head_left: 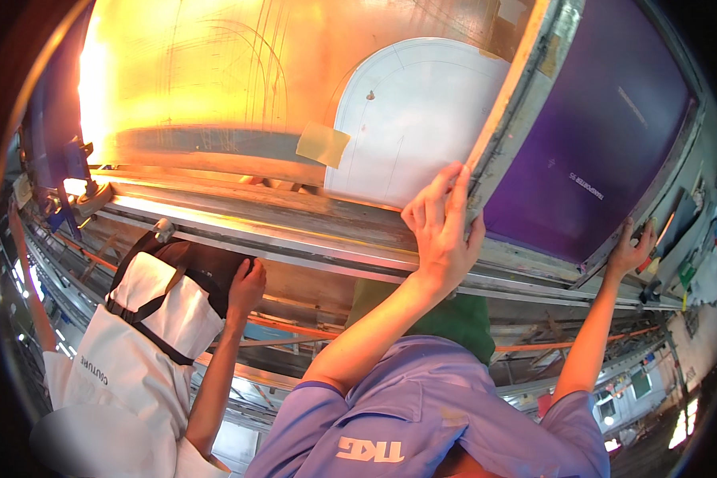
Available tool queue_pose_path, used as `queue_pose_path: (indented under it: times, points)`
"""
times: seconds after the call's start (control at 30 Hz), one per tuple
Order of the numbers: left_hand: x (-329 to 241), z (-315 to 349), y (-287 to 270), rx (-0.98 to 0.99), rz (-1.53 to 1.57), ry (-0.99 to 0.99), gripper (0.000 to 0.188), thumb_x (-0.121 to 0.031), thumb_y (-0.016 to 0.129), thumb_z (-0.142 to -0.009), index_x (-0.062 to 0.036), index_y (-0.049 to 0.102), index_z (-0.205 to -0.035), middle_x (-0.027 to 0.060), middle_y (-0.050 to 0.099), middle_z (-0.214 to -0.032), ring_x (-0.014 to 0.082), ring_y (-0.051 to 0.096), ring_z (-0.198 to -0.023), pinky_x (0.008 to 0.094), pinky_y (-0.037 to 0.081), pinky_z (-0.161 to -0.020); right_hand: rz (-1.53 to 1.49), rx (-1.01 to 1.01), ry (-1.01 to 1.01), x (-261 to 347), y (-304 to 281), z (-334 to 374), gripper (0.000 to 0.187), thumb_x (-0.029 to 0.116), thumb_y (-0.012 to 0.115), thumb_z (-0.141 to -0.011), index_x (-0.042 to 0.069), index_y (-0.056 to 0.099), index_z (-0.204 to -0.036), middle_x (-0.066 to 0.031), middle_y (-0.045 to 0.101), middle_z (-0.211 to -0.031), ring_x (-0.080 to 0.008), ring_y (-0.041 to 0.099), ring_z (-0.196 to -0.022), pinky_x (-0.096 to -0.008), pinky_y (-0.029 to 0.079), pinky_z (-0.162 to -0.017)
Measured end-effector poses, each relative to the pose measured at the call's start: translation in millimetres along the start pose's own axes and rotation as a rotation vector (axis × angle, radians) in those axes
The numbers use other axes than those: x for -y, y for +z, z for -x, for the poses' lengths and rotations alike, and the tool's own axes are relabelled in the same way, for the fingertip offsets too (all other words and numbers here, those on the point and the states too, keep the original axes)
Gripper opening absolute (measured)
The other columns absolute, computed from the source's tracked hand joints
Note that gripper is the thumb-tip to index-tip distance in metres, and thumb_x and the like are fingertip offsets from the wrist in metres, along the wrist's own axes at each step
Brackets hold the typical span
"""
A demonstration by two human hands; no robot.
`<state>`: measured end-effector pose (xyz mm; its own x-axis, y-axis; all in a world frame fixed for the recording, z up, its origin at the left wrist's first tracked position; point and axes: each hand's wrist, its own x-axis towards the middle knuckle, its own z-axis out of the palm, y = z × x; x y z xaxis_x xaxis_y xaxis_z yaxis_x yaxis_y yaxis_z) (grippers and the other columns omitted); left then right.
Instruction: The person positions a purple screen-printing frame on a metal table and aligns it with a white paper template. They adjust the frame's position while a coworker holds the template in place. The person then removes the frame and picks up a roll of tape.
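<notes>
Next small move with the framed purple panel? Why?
Probably ease the framed purple panel slightly left: the white sheet shows outside its left bar, and the left hand and right hand sit at opposite sides, seemingly well placed to guide it.

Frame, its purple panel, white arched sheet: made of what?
Frame: likely metal; dull grey, scuffed. Purple panel: possibly coated mesh or film; smooth, faint sheen, no weave resolvable. White arched sheet: paper or thin plastic, unclear which; flat, matte, with drawn lines.
</notes>
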<state>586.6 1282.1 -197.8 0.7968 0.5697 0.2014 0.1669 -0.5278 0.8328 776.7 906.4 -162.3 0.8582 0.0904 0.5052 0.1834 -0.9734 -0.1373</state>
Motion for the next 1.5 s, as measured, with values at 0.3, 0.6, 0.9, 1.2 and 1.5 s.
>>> queue_pose_path:
  times: [0.3, 0.6, 0.9, 1.2, 1.5]
  points:
    - [-7, 3, 12, 0.041, 0.108, -0.014, 0.079, -0.003, 0.078, -0.073, -0.0022, 0.049, -0.145, 0.0146, 0.048, -0.146, 0.0252, 0.052, -0.116, 0.0411, 0.029, -0.102, 0.027, 0.032, -0.091, -19, -16, -6, 0.051, 0.024, 0.075, -0.092, -0.006, 0.059, -0.130, -0.0147, 0.057, -0.122, -0.0253, 0.059, -0.099, -0.0368, 0.048, -0.089]
    - [20, -17, -32, 0.052, -0.067, -0.042, 0.076, -0.001, 0.077, -0.072, -0.0008, 0.053, -0.144, 0.0172, 0.052, -0.142, 0.0314, 0.050, -0.120, 0.0448, 0.034, -0.106, -0.181, 0.058, -0.003, 28, 24, 12, 0.052, 0.024, 0.081, -0.086, -0.001, 0.063, -0.127, -0.0124, 0.058, -0.117, -0.0250, 0.058, -0.102, -0.0353, 0.048, -0.088]
    - [56, -45, -90, 0.018, -0.187, -0.027, 0.067, 0.004, 0.072, -0.076, -0.0003, 0.055, -0.141, 0.0146, 0.050, -0.140, 0.0317, 0.048, -0.126, 0.0431, 0.043, -0.103, -0.414, 0.084, 0.033, 139, 36, 23, 0.059, 0.022, 0.083, -0.081, -0.004, 0.061, -0.130, -0.0108, 0.054, -0.108, -0.0229, 0.054, -0.097, -0.0335, 0.046, -0.084]
    - [63, -41, -79, 0.010, -0.206, -0.005, 0.070, -0.001, 0.074, -0.075, -0.0012, 0.054, -0.142, 0.0140, 0.051, -0.137, 0.0316, 0.047, -0.125, 0.0442, 0.036, -0.108, -0.465, 0.176, 0.113, 133, 47, 26, 0.063, 0.027, 0.080, -0.082, -0.005, 0.059, -0.132, -0.0145, 0.053, -0.115, -0.0280, 0.056, -0.108, -0.0380, 0.047, -0.092]
    - [64, -35, -68, -0.080, -0.282, -0.138, 0.063, -0.011, 0.083, -0.078, -0.0043, 0.061, -0.136, 0.0088, 0.051, -0.116, 0.0225, 0.050, -0.103, 0.0367, 0.044, -0.087, -0.458, 0.188, 0.097, 127, 48, 32, 0.064, 0.030, 0.080, -0.081, -0.006, 0.058, -0.130, -0.0167, 0.053, -0.115, -0.0325, 0.055, -0.108, -0.0409, 0.046, -0.092]
